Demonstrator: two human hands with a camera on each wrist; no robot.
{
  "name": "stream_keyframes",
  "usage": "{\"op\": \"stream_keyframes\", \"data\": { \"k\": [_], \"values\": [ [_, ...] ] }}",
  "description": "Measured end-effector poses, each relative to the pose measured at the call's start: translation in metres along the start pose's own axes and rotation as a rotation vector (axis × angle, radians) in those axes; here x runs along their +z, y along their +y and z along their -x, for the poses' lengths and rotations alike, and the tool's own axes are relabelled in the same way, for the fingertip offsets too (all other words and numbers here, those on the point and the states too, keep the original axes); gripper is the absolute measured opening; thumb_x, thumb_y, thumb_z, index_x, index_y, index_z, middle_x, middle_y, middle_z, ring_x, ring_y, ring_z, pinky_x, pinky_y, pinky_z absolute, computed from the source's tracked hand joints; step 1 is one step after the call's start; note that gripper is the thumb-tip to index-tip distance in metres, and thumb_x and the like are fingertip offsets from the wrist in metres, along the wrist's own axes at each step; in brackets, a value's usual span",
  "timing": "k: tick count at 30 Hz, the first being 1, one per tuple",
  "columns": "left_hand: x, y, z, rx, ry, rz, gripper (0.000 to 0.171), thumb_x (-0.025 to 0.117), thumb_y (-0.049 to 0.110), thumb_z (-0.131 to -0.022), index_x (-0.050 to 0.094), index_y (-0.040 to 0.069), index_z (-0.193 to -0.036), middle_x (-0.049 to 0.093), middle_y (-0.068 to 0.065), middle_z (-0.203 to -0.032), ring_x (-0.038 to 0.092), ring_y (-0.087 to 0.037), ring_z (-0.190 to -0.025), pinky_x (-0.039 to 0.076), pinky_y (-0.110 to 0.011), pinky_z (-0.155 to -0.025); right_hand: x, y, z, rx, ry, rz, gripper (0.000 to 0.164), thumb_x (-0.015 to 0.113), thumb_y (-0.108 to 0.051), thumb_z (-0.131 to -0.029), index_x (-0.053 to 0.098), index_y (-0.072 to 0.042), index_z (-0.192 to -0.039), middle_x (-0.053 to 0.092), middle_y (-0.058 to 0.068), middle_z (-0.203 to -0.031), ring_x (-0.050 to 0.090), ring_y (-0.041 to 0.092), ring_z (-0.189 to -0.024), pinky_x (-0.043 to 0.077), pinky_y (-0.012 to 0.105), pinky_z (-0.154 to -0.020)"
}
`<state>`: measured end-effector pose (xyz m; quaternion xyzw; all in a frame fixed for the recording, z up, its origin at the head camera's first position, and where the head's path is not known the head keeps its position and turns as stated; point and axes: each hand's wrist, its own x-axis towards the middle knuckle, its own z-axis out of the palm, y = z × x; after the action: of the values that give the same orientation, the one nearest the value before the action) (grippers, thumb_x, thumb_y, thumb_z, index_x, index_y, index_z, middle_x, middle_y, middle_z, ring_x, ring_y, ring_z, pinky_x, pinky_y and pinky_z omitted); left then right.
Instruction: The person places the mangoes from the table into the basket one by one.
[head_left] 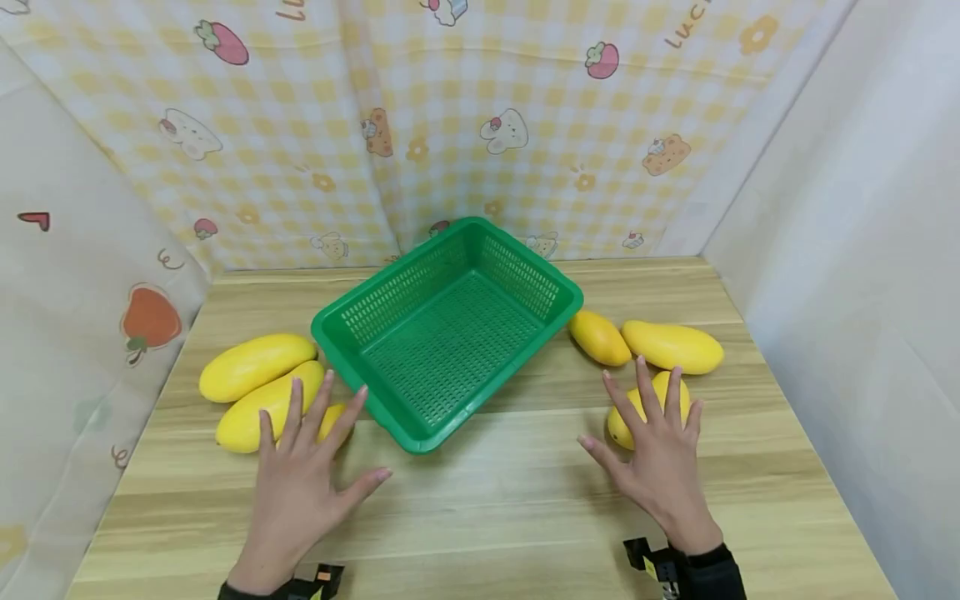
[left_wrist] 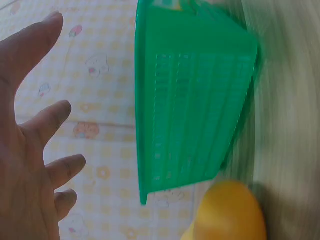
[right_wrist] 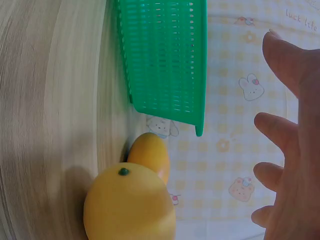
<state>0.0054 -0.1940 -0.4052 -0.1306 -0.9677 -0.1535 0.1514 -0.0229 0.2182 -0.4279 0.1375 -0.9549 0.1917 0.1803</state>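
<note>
My left hand (head_left: pixel 300 492) hovers with fingers spread over the left side of the table, holding nothing. Beyond its fingertips lie two long yellow mangoes (head_left: pixel 258 367), side by side, and a smaller yellow fruit (head_left: pixel 330 421) is partly hidden behind the fingers. On the other side my right hand (head_left: pixel 660 471), fingers also spread and holding nothing, overlaps a yellow fruit (head_left: pixel 622 429) in the head view. That fruit shows a green stem spot in the right wrist view. Just past it are a small orange-yellow mango (head_left: pixel 600 337) and a longer yellow mango (head_left: pixel 672 347).
Between the two fruit groups, a green plastic basket (head_left: pixel 450 440) with perforated walls stands at an angle, nothing inside. Behind the wooden table (head_left: pixel 510 508) hangs a yellow checked curtain (head_left: pixel 450 92). White cloth (head_left: pixel 862 217) borders the right side, with printed cloth at left.
</note>
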Motion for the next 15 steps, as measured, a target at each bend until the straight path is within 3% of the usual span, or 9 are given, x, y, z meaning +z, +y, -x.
{"op": "stream_keyframes", "data": {
  "k": [10,15],
  "values": [
    [0.03,0.024,-0.007,0.083,-0.008,-0.006,0.088,0.061,0.07,-0.076,0.033,0.033,-0.15,0.018,-0.01,-0.157,0.007,-0.038,-0.143,0.001,-0.069,-0.103,0.003,-0.006,-0.003,-0.037,0.019,-0.046,0.074,0.06,-0.064,-0.082,0.046,-0.025,-0.144,0.021,0.01,-0.157,0.001,0.043,-0.142,0.01,0.08,-0.092],
    [0.041,0.033,-0.01,0.129,-0.026,0.01,0.087,0.059,0.069,-0.078,0.03,0.032,-0.151,0.017,-0.01,-0.158,0.008,-0.036,-0.143,0.008,-0.07,-0.102,0.006,-0.008,-0.004,-0.051,0.025,-0.052,0.075,0.058,-0.067,-0.082,0.049,-0.024,-0.142,0.023,0.012,-0.156,0.003,0.044,-0.141,0.012,0.081,-0.09]
  ]
}}
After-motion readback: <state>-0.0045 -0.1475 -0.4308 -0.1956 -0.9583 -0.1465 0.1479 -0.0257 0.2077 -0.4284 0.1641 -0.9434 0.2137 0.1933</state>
